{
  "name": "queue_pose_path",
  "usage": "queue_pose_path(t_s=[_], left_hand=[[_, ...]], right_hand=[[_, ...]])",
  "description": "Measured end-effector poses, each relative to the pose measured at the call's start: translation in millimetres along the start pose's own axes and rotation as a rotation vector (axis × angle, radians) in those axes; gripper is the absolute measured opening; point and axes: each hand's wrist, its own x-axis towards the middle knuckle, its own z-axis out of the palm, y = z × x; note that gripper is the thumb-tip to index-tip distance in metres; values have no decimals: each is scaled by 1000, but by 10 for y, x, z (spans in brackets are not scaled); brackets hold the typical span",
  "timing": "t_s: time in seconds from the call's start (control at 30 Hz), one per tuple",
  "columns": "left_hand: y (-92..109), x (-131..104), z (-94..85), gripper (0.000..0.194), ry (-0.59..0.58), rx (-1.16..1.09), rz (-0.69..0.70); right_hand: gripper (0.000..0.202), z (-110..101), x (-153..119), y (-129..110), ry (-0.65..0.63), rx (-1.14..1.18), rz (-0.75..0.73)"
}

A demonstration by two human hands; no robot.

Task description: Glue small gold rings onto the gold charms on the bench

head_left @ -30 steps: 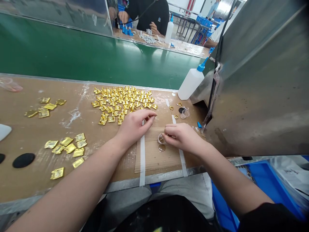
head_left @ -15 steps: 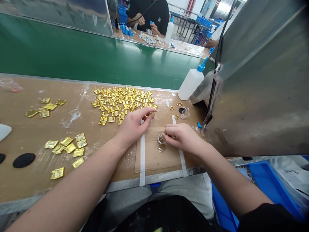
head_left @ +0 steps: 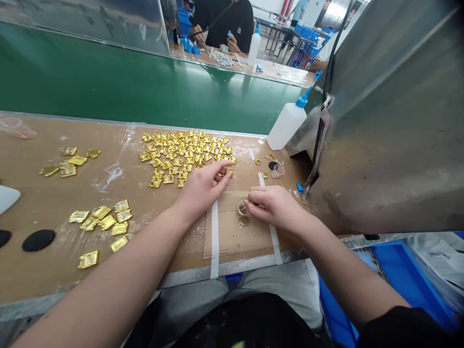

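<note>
My left hand (head_left: 205,188) is closed in a pinch at the near right edge of the pile. Between its thumb and index fingertips is a small gold metal piece (head_left: 231,170). My right hand (head_left: 271,203) is closed over a small clear round cup (head_left: 242,208) on a taped cardboard sheet (head_left: 232,244). Its pinched fingertips reach the cup's rim; what they hold is hidden. A clear round spot (head_left: 243,222) lies just in front of the cup. The pile of gold pieces (head_left: 181,150) spreads beyond my left hand.
A white bottle with a blue nozzle (head_left: 287,123) stands back right, beside a metal panel (head_left: 391,121). Gold rings (head_left: 265,175) lie near it. More gold pieces (head_left: 108,222) and a black disc (head_left: 38,240) are left. Beyond a green belt (head_left: 108,77), a co-worker (head_left: 224,21) handles blue parts.
My left fingertips have shifted slightly, turning the gold piece a little. My right hand stays nearly still at the cup. The view has moved slightly, and the co-worker's hands have moved.
</note>
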Motion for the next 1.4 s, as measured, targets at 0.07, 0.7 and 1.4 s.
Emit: queue_pose_path(t_s=[0.07,0.7,1.4], left_hand=[[-3,1,3,32,1,-8,-4],[-44,1,26,33,-16,-5,15],[-29,9,34,32,-35,0,10]], right_hand=[[34,6,-6,2,5,0,-1],[34,10,4,-20,8,7,9],[32,17,-52,26,167,127,84]])
